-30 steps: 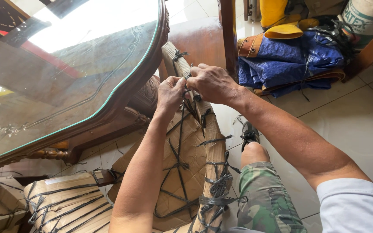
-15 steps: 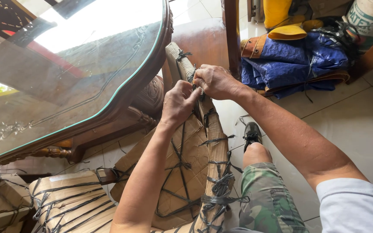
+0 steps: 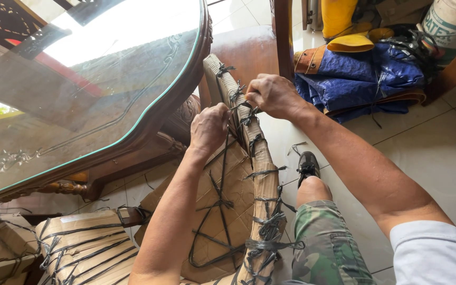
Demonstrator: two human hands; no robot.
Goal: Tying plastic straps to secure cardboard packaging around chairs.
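A long furniture piece wrapped in brown cardboard point(image 3: 238, 190) leans up between my knees, bound all over with black plastic strapping point(image 3: 220, 203). My left hand point(image 3: 208, 126) is closed on a strand of the strapping at the wrap's upper part. My right hand point(image 3: 273, 95) grips the other end of the same strand just to the right, and the strand runs taut between the two fists. The wrapped top end point(image 3: 215, 71) shows woven cane under more knots.
A glass-topped carved wooden table point(image 3: 149, 113) crowds the left. More strapped cardboard bundles point(image 3: 80, 248) lie at lower left. A wooden post point(image 3: 281, 31), a folded blue tarp point(image 3: 365, 76), yellow boots point(image 3: 344, 21) and a sack point(image 3: 449, 24) sit on the tiled floor point(image 3: 439, 153).
My hands were bunched together on the knot; now they have drawn apart, the right going up and right, the left down, with the strand stretched between them.
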